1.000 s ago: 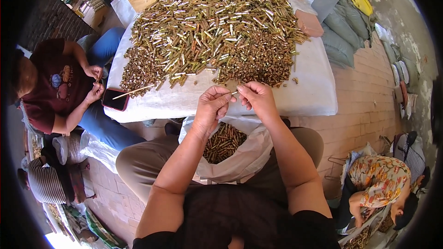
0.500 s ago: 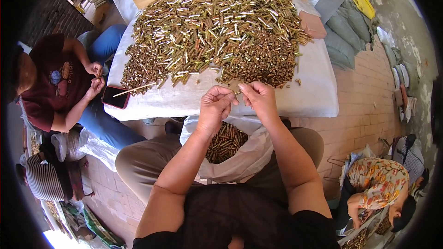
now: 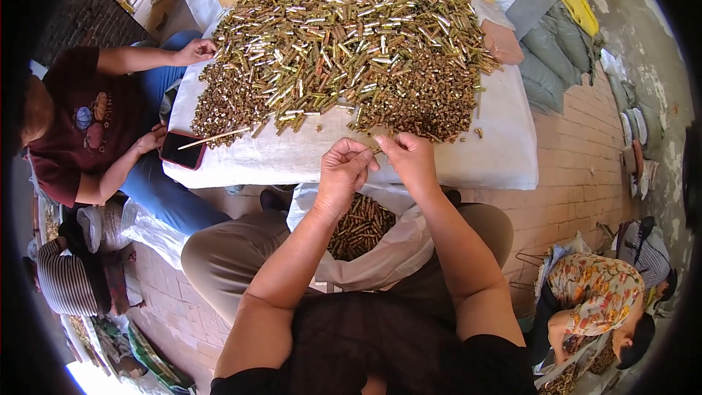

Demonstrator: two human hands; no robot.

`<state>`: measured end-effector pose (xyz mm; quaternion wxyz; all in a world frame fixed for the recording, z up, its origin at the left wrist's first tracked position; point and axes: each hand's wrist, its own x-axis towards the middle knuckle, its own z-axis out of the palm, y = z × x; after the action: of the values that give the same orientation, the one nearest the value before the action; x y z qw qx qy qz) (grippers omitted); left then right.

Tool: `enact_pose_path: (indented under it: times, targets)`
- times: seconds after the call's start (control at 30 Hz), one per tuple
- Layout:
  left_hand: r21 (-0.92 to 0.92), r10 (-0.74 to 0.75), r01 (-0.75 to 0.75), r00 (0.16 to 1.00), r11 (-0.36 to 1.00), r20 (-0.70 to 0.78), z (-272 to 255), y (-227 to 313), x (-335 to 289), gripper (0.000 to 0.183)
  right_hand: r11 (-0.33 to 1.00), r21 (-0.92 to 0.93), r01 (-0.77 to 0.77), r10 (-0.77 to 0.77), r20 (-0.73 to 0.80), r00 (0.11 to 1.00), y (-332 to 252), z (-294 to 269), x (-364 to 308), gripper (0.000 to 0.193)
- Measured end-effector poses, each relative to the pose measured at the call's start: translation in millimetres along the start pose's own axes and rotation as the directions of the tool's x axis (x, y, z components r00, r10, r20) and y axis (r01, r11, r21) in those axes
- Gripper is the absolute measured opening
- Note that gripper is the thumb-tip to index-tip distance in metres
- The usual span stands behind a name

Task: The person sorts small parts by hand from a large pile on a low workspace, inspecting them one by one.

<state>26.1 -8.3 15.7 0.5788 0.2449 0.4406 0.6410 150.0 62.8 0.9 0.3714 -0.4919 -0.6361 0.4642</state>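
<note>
Close to the near edge of the table, my left hand (image 3: 345, 170) and my right hand (image 3: 409, 162) pinch a small brass-coloured metal sleeve (image 3: 376, 151) between them. Most of it is hidden by my fingertips. Beyond my hands lies a wide heap of similar metal sleeves (image 3: 314, 36), long and shiny. Smaller stubby metal pieces (image 3: 409, 106) form a pile at its near right side, and more stubby pieces (image 3: 227, 99) lie at the left. Between my knees, an open white sack (image 3: 395, 249) holds many slim metal parts (image 3: 358, 227).
A phone (image 3: 183, 152) with a thin wooden stick (image 3: 212, 139) across it lies on the white-covered table (image 3: 263, 164). At the left, a co-worker (image 3: 80, 117) reaches to the heap. Filled sacks (image 3: 545, 55) stand right of the table; another person (image 3: 596, 292) bends at lower right.
My hands have barely moved and still pinch the sleeve. The co-worker's hands have parted: one now reaches to the heap's left edge, the other rests near the phone.
</note>
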Motion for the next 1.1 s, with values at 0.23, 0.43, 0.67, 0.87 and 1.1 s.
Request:
enact_pose_path:
  times: [0.23, 0.43, 0.67, 0.87, 1.1]
  targets:
    - [0.034, 0.044, -0.042, 0.998, 0.999, -0.036, -3.0, -1.8, 0.5, 0.007, 0.99, -0.142, 0.013, -0.013, -0.003, 1.0, -12.9, 4.9, -4.7, 0.038]
    - [0.073, 0.048, -0.041, 0.995, 0.996, -0.085, -7.9, 0.7, -4.3, 0.009, 0.694, -0.579, 0.428, -0.514, 0.018, 0.858, -28.7, 18.9, -16.7, 0.035]
    - [0.774, -0.166, -0.072, 0.96, 0.629, 0.225, -44.5, 23.8, 12.2, 0.01, 0.626, -0.674, 0.392, -0.455, 0.094, 0.886, -8.0, 26.5, 7.4, 0.022]
    - [0.98, 0.522, -0.185, 0.831, -0.068, 0.193, -55.8, 33.8, 66.8, 0.016, 0.578, -0.727, 0.371, -0.406, 0.138, 0.903, 1.5, 38.3, 13.5, 0.025]
    - [0.978, 0.397, -0.143, 0.898, -0.151, 0.192, -52.7, 17.0, 83.1, 0.01, 0.62, -0.729, 0.291, -0.21, 0.203, 0.956, -2.6, 25.8, 12.2, 0.026]
